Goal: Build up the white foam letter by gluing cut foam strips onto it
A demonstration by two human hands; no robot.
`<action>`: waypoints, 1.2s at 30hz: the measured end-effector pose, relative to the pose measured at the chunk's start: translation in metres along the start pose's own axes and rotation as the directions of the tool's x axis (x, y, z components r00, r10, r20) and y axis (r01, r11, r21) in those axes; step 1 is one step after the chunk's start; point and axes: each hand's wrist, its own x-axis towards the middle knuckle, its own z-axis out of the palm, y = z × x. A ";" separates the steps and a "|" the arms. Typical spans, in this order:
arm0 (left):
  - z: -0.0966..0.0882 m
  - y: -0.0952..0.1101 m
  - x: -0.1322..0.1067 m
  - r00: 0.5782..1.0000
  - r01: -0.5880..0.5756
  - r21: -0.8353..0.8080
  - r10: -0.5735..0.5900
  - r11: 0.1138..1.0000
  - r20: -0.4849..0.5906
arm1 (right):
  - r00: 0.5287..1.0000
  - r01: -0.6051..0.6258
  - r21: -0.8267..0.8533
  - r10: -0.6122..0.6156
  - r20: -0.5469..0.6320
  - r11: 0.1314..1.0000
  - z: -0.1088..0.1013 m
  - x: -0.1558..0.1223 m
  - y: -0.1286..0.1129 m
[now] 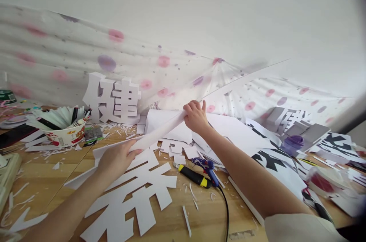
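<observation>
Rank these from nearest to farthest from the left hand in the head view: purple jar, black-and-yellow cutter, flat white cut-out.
From the left hand:
1. Flat white cut-out: on the table, just below and right of the hand.
2. Black-and-yellow cutter: farther right, beyond the cut-out's edge.
3. Purple jar: far right, past the right forearm.

Long strip [160, 133] white, smooth, matt, card or thin foam board; the flat cut-out [144, 207] and standing character [94, 97] share that dull, even white face. Tabletop [206, 217] of pale wood, grain showing, a soft sheen; knife handle [193, 176] and glue gun [212, 175] hard plastic, printed tub [65, 136] smooth and paper-like. Jar [293, 143] see-through plastic; hanging sheet [131, 55] thin, creased, film or cloth unclear.
</observation>
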 end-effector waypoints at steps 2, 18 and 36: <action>0.001 -0.001 -0.008 0.999 -0.034 0.066 0.036 0.997 -0.019 | 0.991 -0.121 0.000 0.120 0.064 0.993 -0.002 -0.004 0.002; -0.009 -0.025 -0.034 0.997 -0.026 0.139 0.016 0.990 0.071 | 0.955 -0.094 0.167 0.042 0.293 0.982 0.018 -0.038 0.007; 0.028 -0.028 -0.031 0.982 0.152 0.182 -0.170 0.971 0.084 | 0.792 -0.609 0.332 0.574 0.209 0.720 -0.036 -0.251 -0.010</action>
